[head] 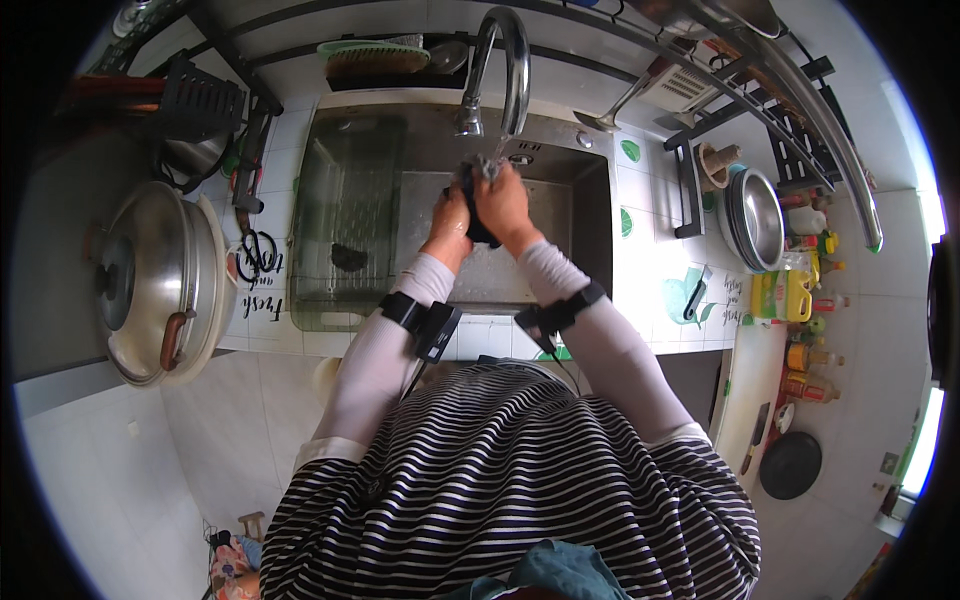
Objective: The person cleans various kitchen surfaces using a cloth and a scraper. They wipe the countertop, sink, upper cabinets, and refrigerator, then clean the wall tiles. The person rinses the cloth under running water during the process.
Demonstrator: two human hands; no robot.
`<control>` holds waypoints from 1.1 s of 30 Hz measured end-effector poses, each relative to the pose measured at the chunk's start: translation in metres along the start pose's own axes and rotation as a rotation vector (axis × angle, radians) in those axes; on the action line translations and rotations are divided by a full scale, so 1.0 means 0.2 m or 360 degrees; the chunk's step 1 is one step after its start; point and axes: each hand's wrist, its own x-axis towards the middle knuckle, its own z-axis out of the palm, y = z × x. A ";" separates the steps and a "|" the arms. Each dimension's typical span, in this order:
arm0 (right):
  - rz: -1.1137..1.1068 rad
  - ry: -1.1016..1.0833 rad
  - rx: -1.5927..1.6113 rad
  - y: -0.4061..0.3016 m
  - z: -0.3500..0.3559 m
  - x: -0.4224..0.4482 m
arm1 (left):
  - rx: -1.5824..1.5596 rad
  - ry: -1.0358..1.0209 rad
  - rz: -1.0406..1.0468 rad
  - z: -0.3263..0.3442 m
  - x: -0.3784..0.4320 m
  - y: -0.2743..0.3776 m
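Note:
Over the stainless steel sink, both hands hold a dark wet cloth between them. My left hand grips its left side, and my right hand is closed on its upper right part. A greyish bunched part of the cloth shows above the fingers. Water runs from the chrome gooseneck faucet onto the cloth by my right hand. A translucent green tray lies across the left part of the sink, with a dark patch on or beneath it.
A large lidded pot stands at the left beside scissors. Behind the sink lies a scrub brush. To the right are a ladle, a black-handled peeler or knife, stacked steel bowls and several bottles. A metal rack surrounds the sink's back.

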 end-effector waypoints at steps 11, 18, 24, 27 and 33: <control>0.0095 0.0051 -0.0038 0.00 0.00 -0.04 | 0.0131 0.0123 -0.0116 0.03 -0.06 0.07; 0.0110 -0.0092 0.0073 0.01 -0.01 -0.05 | -0.0030 -0.0096 -0.0363 -0.06 0.00 0.06; 0.0795 -0.0245 0.1453 0.14 -0.18 0.04 | -0.0189 -0.0204 -0.0272 -0.16 -0.09 0.20; 0.0999 -0.0391 0.1746 0.03 -0.34 0.05 | 0.0010 -0.0161 -0.0202 -0.29 -0.03 0.20; 0.0913 -0.0533 0.1856 -0.07 -0.41 0.05 | 0.0421 0.0026 -0.0459 -0.24 -0.09 0.10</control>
